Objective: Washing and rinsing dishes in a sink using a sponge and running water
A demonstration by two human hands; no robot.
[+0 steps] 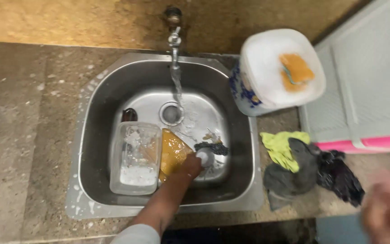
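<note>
Reaching into sink [244, 149]: left hand [190, 165] fingers gripping small round lid [205, 157]; right hand [387, 208] blurred, grip unclear.

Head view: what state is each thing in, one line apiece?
Tap: running, water falling into the sink.
Clear container: in the basin, wet and sudsy.
White tub: open, foamy, orange sponge inside.
Cloths: crumpled on the counter.
Left hand: reaching into the basin.
Right hand: blurred.
</note>
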